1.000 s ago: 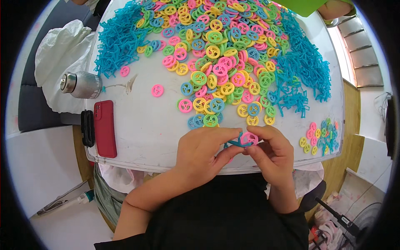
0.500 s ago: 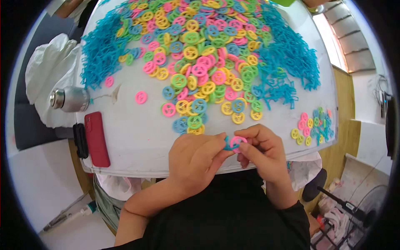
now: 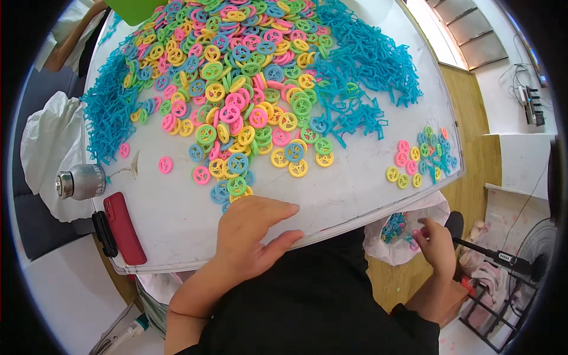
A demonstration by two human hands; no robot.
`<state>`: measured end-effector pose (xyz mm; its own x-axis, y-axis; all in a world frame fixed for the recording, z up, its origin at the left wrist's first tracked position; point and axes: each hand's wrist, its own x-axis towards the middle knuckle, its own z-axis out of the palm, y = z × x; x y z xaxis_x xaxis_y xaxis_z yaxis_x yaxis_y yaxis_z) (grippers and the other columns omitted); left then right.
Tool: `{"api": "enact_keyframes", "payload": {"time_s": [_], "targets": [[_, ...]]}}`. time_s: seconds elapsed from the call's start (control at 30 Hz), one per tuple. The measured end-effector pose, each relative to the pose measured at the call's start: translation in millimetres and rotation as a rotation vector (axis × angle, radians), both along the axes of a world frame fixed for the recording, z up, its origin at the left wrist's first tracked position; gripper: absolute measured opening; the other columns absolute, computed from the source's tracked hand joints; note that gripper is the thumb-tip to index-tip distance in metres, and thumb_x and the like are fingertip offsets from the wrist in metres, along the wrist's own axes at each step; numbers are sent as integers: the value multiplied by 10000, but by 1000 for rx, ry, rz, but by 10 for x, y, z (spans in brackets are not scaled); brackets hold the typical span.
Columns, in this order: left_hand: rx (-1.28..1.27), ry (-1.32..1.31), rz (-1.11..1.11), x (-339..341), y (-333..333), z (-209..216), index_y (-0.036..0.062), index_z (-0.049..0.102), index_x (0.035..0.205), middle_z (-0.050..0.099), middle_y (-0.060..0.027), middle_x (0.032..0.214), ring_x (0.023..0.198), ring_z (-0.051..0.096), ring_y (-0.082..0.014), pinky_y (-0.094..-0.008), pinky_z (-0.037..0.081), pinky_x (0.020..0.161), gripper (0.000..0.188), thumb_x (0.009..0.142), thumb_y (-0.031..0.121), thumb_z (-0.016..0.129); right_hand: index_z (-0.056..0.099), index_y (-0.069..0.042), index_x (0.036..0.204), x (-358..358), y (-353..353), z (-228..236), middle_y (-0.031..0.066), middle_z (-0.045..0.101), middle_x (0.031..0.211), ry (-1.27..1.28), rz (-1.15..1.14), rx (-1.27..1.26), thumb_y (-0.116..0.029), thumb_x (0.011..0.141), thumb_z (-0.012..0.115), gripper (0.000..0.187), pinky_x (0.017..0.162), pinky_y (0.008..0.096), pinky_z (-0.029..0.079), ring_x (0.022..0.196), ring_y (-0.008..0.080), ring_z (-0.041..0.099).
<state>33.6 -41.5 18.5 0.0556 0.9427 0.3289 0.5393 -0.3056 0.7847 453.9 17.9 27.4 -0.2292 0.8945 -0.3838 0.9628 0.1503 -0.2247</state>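
White surface (image 3: 331,198), scuffed, carries a heap of spoked wheels (image 3: 232,113) in pink, yellow, green and blue, with tangled blue frames (image 3: 373,59) banked at both sides and a small mixed cluster (image 3: 415,154) near the right corner. My left hand (image 3: 249,234) is empty over the near edge, thumb and fingers parted, close to the nearest wheels. My right hand (image 3: 438,245) is at the white bag (image 3: 390,255) below the edge, fingers curled; a small pink-and-blue piece (image 3: 413,243) shows at the fingertips, by the bag's mouth. Cannot tell whether it is pinched or loose. More coloured pieces (image 3: 393,227) lie inside the bag. Handling estimate: moulded plastic by the look of it, so very light, fairly stiff, somewhat slick at the rims. Wheels should take a thumb-and-finger pinch across the rim; spokes look thin, so I would keep pressure off them. Frames look slender, probably with some flex, and liable to snag on neighbours; best taken singly by a straight leg. Joined piece: hold by the wheel rim.
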Motion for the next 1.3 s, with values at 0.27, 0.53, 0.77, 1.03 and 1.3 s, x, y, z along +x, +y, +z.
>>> {"api": "enact_keyframes", "payload": {"time_s": [0.27,0.53,0.77,1.03,1.3], "targets": [[-29,10,60,29,-12,10,63,699,1021,732,-92,991,885,694,-276,-347,515,760,290,748,36,794,687,-2,1030,-995,526,299,133,650,851,412,136,216,-38,834,714,201,628,332,506,720,242,636],[-16,8,113,-14,-93,11,65,706,986,733,-81,944,855,694,-262,-339,516,749,258,747,0,777,687,-52,1024,-2130,1165,-60,87,634,961,337,471,732,43,777,681,265,736,377,515,870,289,627],[-15,-17,128,-91,-132,-18,63,701,996,732,-80,949,855,690,-259,-341,517,755,270,745,-7,772,700,-52,967,-2075,1174,-22,98,665,959,496,590,707,13,753,714,223,751,373,531,913,287,650],[-68,-86,55,-7,-8,155,83,655,1035,675,-75,1006,884,649,-281,-364,501,738,300,773,106,800,680,-36,925,-2229,368,337,109,674,890,717,915,341,-20,727,726,205,621,356,549,716,249,677],[-386,-207,-148,-17,-82,141,78,618,1057,637,-104,955,859,643,-302,-375,505,730,289,815,113,771,647,-29,985,-2148,455,92,105,663,958,955,847,-49,-46,748,729,251,669,331,542,813,262,664]]}}
